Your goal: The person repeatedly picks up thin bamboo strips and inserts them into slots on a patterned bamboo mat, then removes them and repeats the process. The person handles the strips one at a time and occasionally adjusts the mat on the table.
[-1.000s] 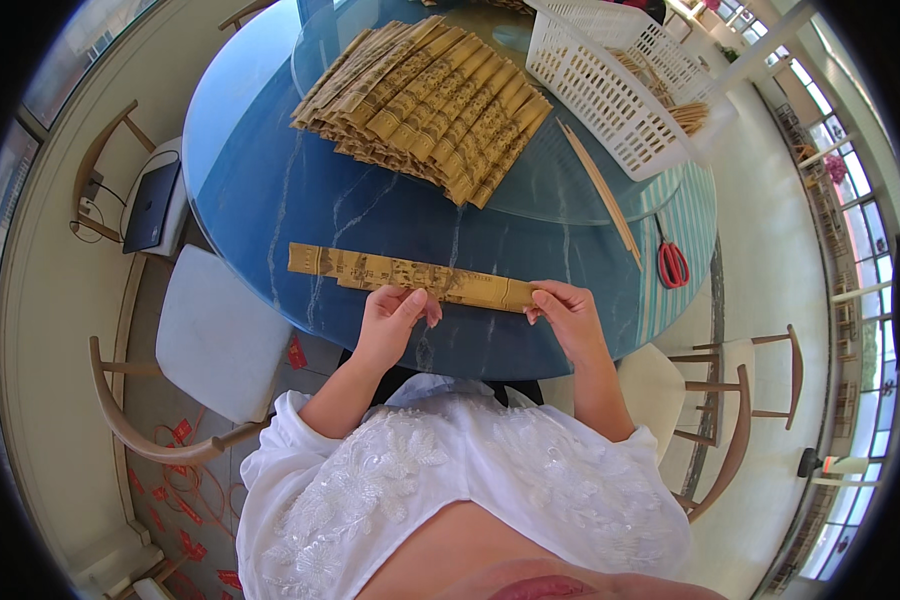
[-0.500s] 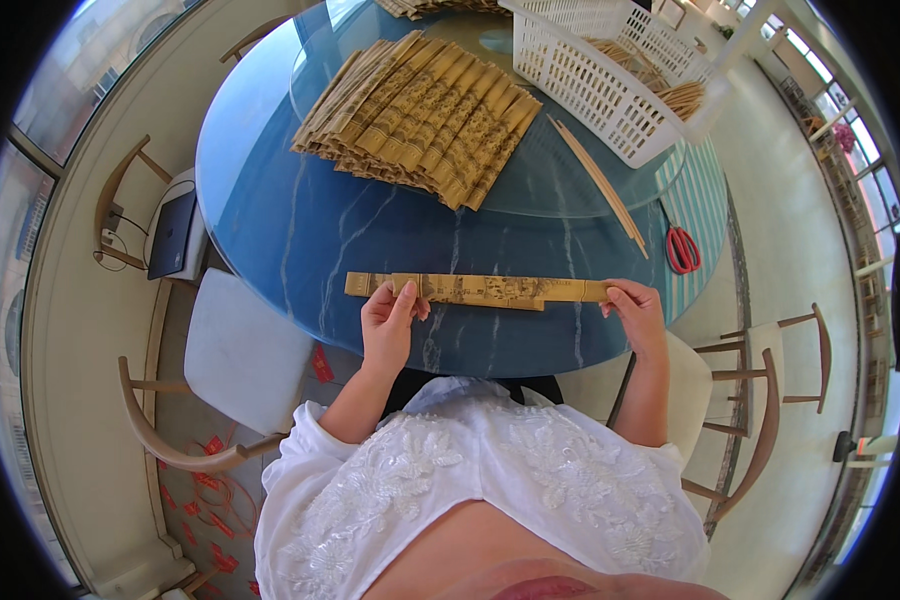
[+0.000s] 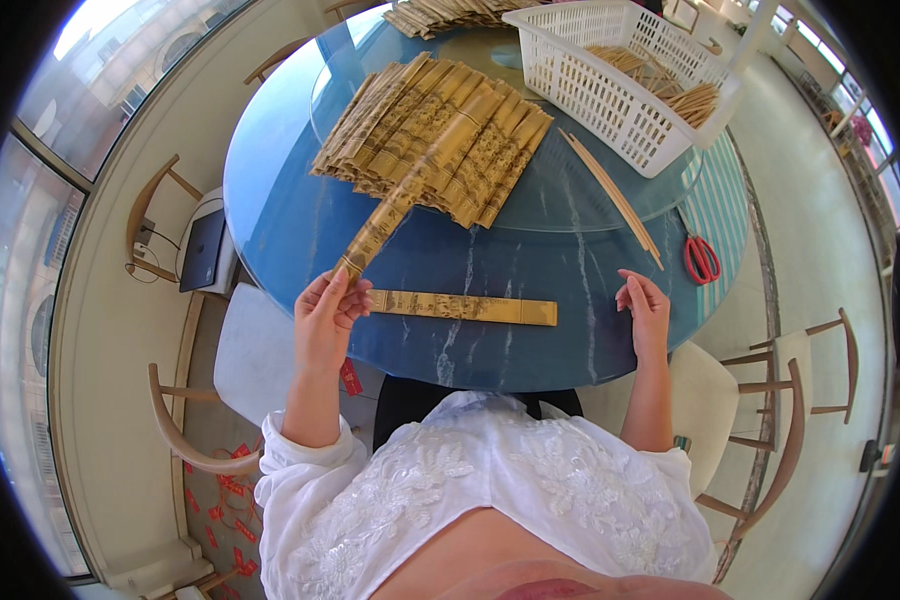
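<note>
My left hand (image 3: 322, 315) pinches the near end of a long gold paper sleeve (image 3: 410, 185) printed with dark pictures. The sleeve slants up and to the right, its far part in front of a fanned pile of similar sleeves (image 3: 510, 165). A second sleeve (image 3: 470, 307) lies flat on the blue marbled table (image 3: 530, 360), its left end next to my left fingers. My right hand (image 3: 646, 315) hovers over the table's right front part, fingers loosely bent and apart, holding nothing.
Several thin wooden sticks (image 3: 615, 200) lie right of the pile. A white plastic basket (image 3: 610, 105) of wooden sticks stands at the back right. Red-handled scissors (image 3: 702, 260) rest on a striped mat (image 3: 725, 205). Chairs (image 3: 245, 350) flank the table; a laptop (image 3: 202, 248) sits at left.
My left hand has moved left, swinging one sleeve from level to a steep slant. My right hand has let go of the sleeve's right end. Another sleeve now lies on the table.
</note>
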A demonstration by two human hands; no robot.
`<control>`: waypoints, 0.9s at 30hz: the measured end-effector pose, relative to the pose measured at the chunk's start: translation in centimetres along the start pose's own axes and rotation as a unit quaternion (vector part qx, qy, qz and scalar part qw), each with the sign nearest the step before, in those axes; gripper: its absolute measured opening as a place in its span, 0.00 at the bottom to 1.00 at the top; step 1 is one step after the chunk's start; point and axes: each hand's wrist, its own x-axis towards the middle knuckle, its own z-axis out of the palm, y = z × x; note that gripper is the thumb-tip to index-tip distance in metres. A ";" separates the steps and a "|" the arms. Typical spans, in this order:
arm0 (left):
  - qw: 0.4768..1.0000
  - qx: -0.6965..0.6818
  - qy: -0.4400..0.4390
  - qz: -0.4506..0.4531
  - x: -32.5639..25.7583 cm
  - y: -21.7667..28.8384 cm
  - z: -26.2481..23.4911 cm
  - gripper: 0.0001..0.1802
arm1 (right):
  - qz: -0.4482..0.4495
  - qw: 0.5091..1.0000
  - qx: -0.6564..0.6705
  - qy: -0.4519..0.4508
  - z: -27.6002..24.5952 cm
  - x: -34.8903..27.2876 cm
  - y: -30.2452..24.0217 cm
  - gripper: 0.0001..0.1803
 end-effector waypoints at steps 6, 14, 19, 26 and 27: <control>0.979 0.090 0.126 0.129 10.0 4.5 -2.0 0.13 | -0.088 0.972 -0.214 -0.034 1.1 -0.4 1.4 0.07; 0.977 0.146 0.145 0.054 17.1 4.1 -2.7 0.12 | -0.086 0.972 -0.214 -0.034 1.1 -0.5 1.0 0.06; 0.935 0.327 0.139 0.010 17.8 5.2 -2.3 0.17 | -0.078 0.971 -0.222 -0.038 1.2 -0.5 0.4 0.07; 0.826 0.545 0.117 0.084 19.2 4.4 -3.4 0.20 | -0.074 0.974 -0.210 -0.036 1.3 -0.5 0.4 0.08; 0.809 0.567 0.115 0.104 19.4 4.1 -3.6 0.21 | -0.075 0.975 -0.207 -0.035 1.4 -0.5 0.4 0.08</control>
